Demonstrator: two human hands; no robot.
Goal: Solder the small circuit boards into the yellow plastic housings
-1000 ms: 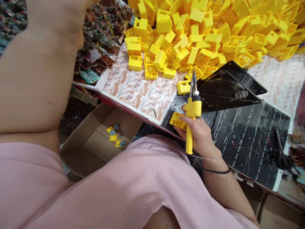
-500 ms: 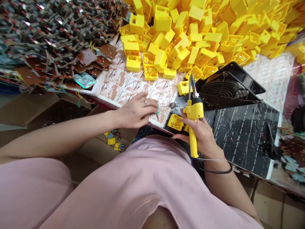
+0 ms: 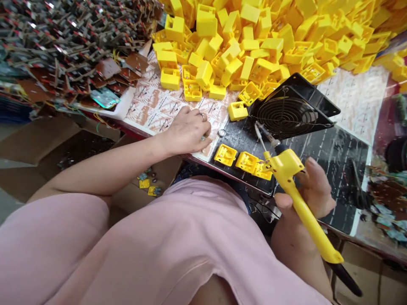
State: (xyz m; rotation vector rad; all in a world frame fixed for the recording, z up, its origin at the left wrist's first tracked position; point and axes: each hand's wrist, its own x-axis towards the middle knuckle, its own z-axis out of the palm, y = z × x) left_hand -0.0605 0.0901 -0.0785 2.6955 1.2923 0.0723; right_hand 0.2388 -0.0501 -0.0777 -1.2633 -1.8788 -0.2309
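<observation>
My right hand (image 3: 310, 190) holds a yellow soldering gun (image 3: 291, 182), its metal tip pointing up and left toward the black fan. At the table's front edge, my left hand (image 3: 190, 129) is closed round a small greenish part, mostly hidden under the fingers. A small round disc (image 3: 221, 133) lies just right of my left hand. Between the hands sit open yellow cases (image 3: 225, 155), one apart and two touching (image 3: 247, 161). Another yellow case (image 3: 237, 111) lies face down beside the fan.
A large heap of yellow cases (image 3: 206, 21) covers the back. Circuit boards with wires (image 3: 79, 51) are piled at the left. The black fan (image 3: 286, 110) stands on the dark mat (image 3: 330, 169). Scissors (image 3: 361, 190) and more boards lie at the right.
My right hand has moved right and toward me, and the soldering gun is now tilted. The cases beneath it are uncovered. My left hand has shifted slightly up, its fingers more curled.
</observation>
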